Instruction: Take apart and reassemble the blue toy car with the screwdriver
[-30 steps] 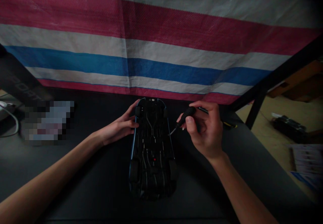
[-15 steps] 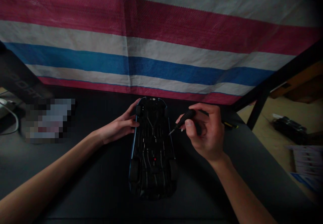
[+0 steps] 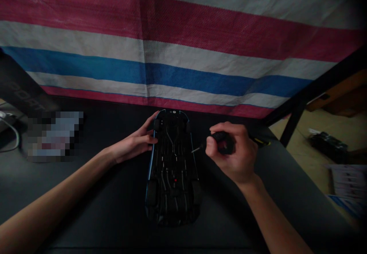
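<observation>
A toy car [image 3: 174, 162] lies upside down on the dark table, its black underside facing up and blue body edges showing along the sides. My left hand [image 3: 139, 142] grips the car's left side near the far wheel, some fingertips hidden behind the body. In my right hand [image 3: 236, 151] is a screwdriver [image 3: 222, 137] with a dark handle, wrapped by my fingers and thumb. Its thin metal shaft points left, the tip at the car's right edge. Whether the tip touches the car I cannot tell.
A striped red, white and blue sheet [image 3: 177, 74] hangs behind the table [image 3: 114, 200]. To the left lie a blurred-out flat item [image 3: 57, 135] and a white cable [image 3: 17, 131]. A black and yellow object [image 3: 262, 142] rests beyond my right hand.
My right hand has turned and lowered its grip, so the screwdriver's handle now tilts flatter. The tip stays by the car's right edge. My left hand and the car hold nearly still.
</observation>
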`<state>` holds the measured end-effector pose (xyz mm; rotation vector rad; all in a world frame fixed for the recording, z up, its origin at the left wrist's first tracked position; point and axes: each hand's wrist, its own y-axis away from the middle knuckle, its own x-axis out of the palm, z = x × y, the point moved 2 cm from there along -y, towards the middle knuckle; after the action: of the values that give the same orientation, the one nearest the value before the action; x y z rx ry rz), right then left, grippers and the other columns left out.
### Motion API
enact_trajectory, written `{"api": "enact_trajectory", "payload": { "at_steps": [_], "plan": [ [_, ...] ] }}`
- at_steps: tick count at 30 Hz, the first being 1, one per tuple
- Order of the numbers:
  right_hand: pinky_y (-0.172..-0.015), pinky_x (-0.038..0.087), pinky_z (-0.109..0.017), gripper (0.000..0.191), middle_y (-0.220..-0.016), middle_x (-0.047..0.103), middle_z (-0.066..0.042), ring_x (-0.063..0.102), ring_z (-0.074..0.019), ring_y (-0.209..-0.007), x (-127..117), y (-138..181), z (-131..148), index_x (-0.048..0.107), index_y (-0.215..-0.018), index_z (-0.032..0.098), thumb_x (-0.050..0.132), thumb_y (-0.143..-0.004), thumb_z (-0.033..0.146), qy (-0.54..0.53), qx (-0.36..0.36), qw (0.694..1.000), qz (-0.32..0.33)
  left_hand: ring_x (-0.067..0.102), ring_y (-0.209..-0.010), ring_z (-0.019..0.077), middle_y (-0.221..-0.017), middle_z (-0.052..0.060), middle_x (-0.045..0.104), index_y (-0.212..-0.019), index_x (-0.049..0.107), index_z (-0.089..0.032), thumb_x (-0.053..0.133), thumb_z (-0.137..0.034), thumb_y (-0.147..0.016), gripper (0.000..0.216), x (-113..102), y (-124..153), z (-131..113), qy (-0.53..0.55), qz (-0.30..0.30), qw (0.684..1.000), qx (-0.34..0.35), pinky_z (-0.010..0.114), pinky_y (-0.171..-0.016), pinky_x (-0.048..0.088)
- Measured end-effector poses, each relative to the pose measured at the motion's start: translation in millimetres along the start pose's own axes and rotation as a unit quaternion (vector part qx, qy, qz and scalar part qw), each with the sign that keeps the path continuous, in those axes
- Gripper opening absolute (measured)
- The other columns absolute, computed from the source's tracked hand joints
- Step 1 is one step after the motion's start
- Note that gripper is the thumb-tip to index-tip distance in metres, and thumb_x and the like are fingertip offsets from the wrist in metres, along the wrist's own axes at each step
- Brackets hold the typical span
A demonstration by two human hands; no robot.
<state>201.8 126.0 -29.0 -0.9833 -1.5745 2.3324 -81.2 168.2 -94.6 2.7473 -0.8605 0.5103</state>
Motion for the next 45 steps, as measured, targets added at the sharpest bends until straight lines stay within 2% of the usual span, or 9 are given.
{"api": "enact_trajectory", "payload": {
  "at_steps": [4,7,12,18,23,28,34,40,45],
  "plan": [
    [-0.058,0.053,-0.027,0.009,-0.089,0.073,0.001,0.062,-0.0127,-0.062,-1.4,-2.1,4.0,0.064,-0.108,0.025,0.060,-0.101,0.022,0.009,-0.003,1.000,0.018,0.064,-0.120,0.0237,-0.153,0.002,0.061,-0.168,0.023,-0.053,0.072,-0.019,-0.091,0.098,-1.2,-0.8,0.7,0.003,0.001,1.000,0.001,0.039,-0.102,0.050],
    [-0.064,0.054,-0.031,0.018,-0.089,0.070,-0.002,0.065,-0.0170,-0.071,-0.3,-1.7,6.6,0.065,-0.114,0.023,0.051,-0.103,0.024,-0.013,-0.006,1.000,0.027,0.064,-0.122,0.0246,-0.154,0.003,0.059,-0.168,0.023,-0.054,0.072,-0.019,-0.091,0.098,-2.6,-1.4,2.3,0.006,0.002,1.000,0.000,0.041,-0.105,0.050],
    [-0.055,0.047,-0.025,0.016,-0.088,0.073,0.003,0.058,-0.0106,-0.060,0.5,-2.3,9.4,0.065,-0.108,0.025,0.067,-0.097,0.013,0.030,-0.019,0.999,-0.003,0.064,-0.121,0.0234,-0.155,0.002,0.059,-0.168,0.025,-0.054,0.072,-0.017,-0.092,0.097,-2.4,-1.1,2.3,0.004,0.003,1.000,0.002,0.039,-0.104,0.050],
    [-0.074,0.055,-0.032,0.024,-0.093,0.069,-0.003,0.065,-0.0178,-0.078,2.0,-4.4,8.5,0.066,-0.122,0.022,0.055,-0.102,0.019,0.014,-0.012,1.000,0.021,0.064,-0.124,0.0250,-0.158,0.002,0.056,-0.169,0.021,-0.054,0.068,-0.017,-0.094,0.096,-2.7,-0.7,1.6,-0.009,0.014,1.000,0.010,0.044,-0.108,0.049],
    [-0.059,0.049,-0.025,0.020,-0.095,0.075,0.002,0.061,-0.0112,-0.065,3.5,-2.4,9.9,0.065,-0.113,0.026,0.070,-0.098,0.015,0.035,-0.006,0.999,0.010,0.064,-0.124,0.0252,-0.157,0.002,0.057,-0.168,0.023,-0.054,0.072,-0.020,-0.092,0.097,0.2,-0.1,0.0,-0.016,-0.007,1.000,0.000,0.042,-0.106,0.050],
    [-0.074,0.056,-0.032,0.022,-0.094,0.066,-0.003,0.066,-0.0179,-0.081,5.6,-2.1,4.9,0.064,-0.124,0.022,0.053,-0.105,0.020,0.009,0.024,0.999,0.032,0.063,-0.126,0.0255,-0.157,0.002,0.057,-0.168,0.024,-0.054,0.073,-0.019,-0.091,0.098,1.9,-0.1,-0.9,-0.006,-0.008,1.000,0.000,0.042,-0.107,0.049],
    [-0.065,0.053,-0.025,0.023,-0.090,0.070,0.003,0.064,-0.0127,-0.069,6.8,0.5,5.3,0.063,-0.118,0.027,0.073,-0.098,0.020,0.018,-0.004,1.000,0.019,0.061,-0.128,0.0268,-0.156,0.002,0.058,-0.167,0.026,-0.055,0.072,-0.020,-0.092,0.095,-3.9,-1.6,2.6,-0.003,0.001,1.000,0.002,0.044,-0.109,0.048],
    [-0.074,0.057,-0.033,0.026,-0.098,0.072,-0.004,0.069,-0.0188,-0.080,2.1,0.6,6.0,0.066,-0.123,0.024,0.051,-0.102,0.020,0.000,-0.003,0.999,0.038,0.064,-0.124,0.0250,-0.155,0.002,0.059,-0.168,0.024,-0.055,0.070,-0.018,-0.093,0.095,-2.7,-0.9,2.6,-0.006,0.007,1.000,0.009,0.042,-0.107,0.049],
    [-0.065,0.054,-0.028,0.022,-0.089,0.072,0.001,0.067,-0.0150,-0.071,3.4,-2.0,4.4,0.067,-0.118,0.027,0.068,-0.098,0.018,0.045,0.003,0.999,0.021,0.065,-0.122,0.0248,-0.154,0.003,0.060,-0.169,0.023,-0.054,0.067,-0.017,-0.095,0.094,-1.9,-0.6,1.9,-0.007,0.013,1.000,0.014,0.042,-0.105,0.050]
  ]
}}
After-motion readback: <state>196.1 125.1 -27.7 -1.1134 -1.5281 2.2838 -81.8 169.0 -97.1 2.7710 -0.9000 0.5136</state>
